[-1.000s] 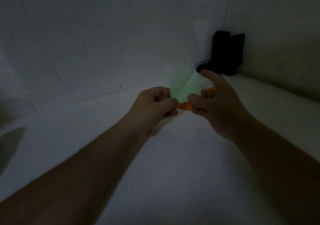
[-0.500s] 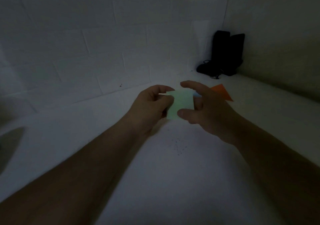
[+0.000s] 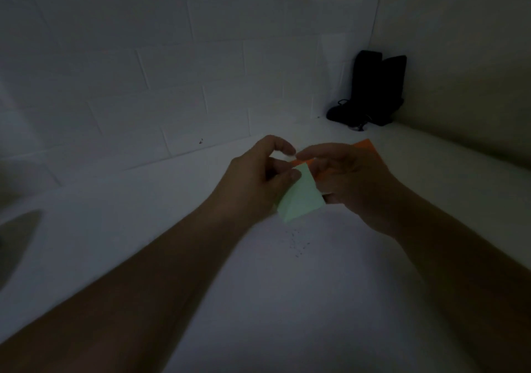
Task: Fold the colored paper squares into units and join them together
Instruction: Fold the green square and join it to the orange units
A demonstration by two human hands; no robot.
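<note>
In dim light, a pale green folded paper unit [image 3: 301,200] hangs between my two hands above a white table [image 3: 287,301]. My left hand [image 3: 258,180] pinches its upper left edge with thumb and curled fingers. My right hand [image 3: 350,183] grips its right side, thumb underneath. An orange paper piece [image 3: 365,147] lies behind my right hand, mostly hidden by the fingers; whether my right hand also holds it I cannot tell.
A black object [image 3: 370,91] stands in the far right corner where the white brick wall [image 3: 172,71] meets a plain wall. Small dark specks [image 3: 297,243] mark the table below the paper. A grey curved shape [image 3: 14,243] lies at the left edge.
The green paper has dropped from an upright spread to a lower, tilted, folded shape. Both hands have closed in around it, and the orange piece now sits behind my right hand.
</note>
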